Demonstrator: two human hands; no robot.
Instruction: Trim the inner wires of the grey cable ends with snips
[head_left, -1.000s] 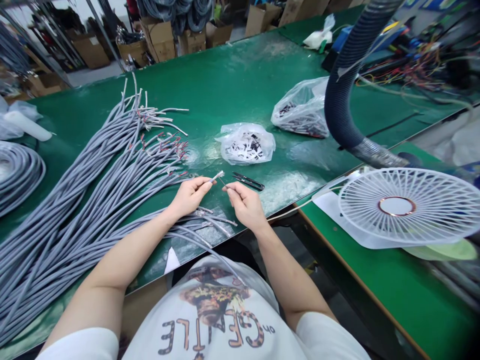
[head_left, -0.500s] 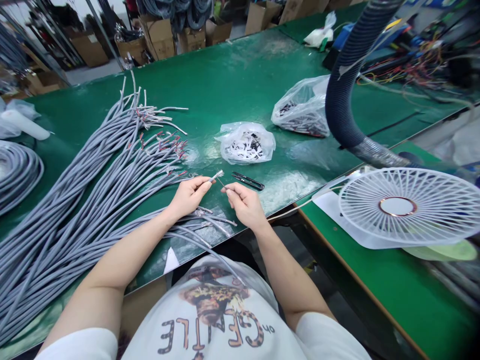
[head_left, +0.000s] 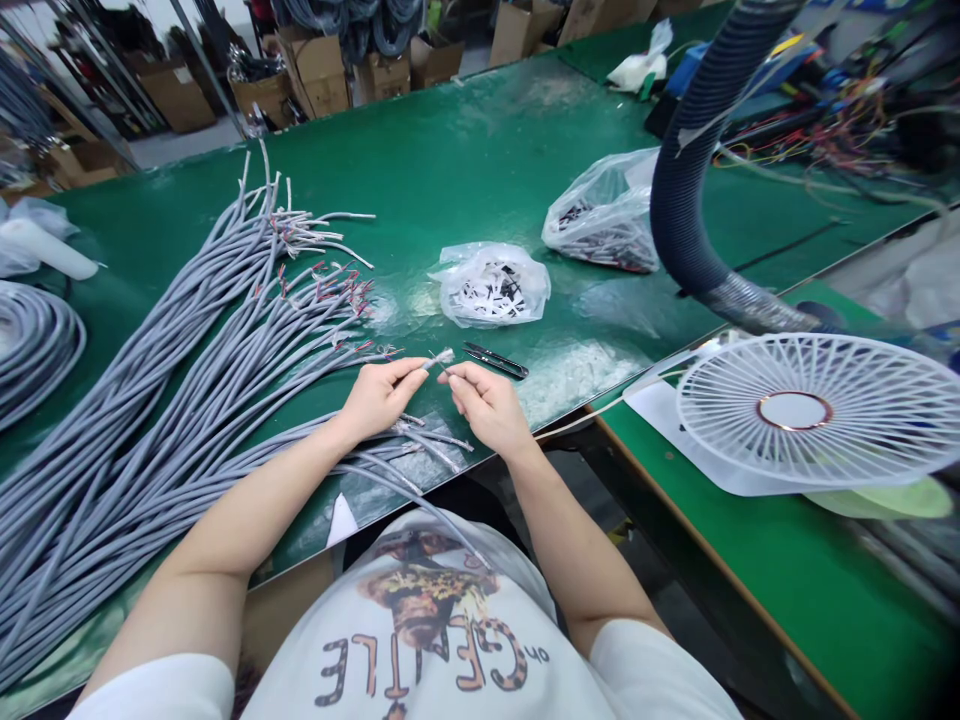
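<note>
Pinched in my left hand (head_left: 384,396) is a grey cable (head_left: 430,364), its stripped, frayed end (head_left: 446,356) pointing right. Close beside it, my right hand (head_left: 484,400) is closed on a thin, pointed tool (head_left: 439,368), whose tip lies against the cable end; its exact kind is too small to make out. Under and left of my left hand spread many grey cables (head_left: 172,360), several with red and white wire ends (head_left: 352,290). Just beyond my right hand lie black thread snips (head_left: 496,360).
A plastic bag of small black and white pieces (head_left: 495,290) sits past the snips, with a fuller bag (head_left: 604,215) behind it. A black flexible hose (head_left: 690,180) arches down at right, above a white fan (head_left: 817,410). Coiled cable (head_left: 37,345) lies far left.
The cable end has tilted lower and slightly right, and the thin tool's tip now crosses it. Both hands have otherwise stayed nearly in place.
</note>
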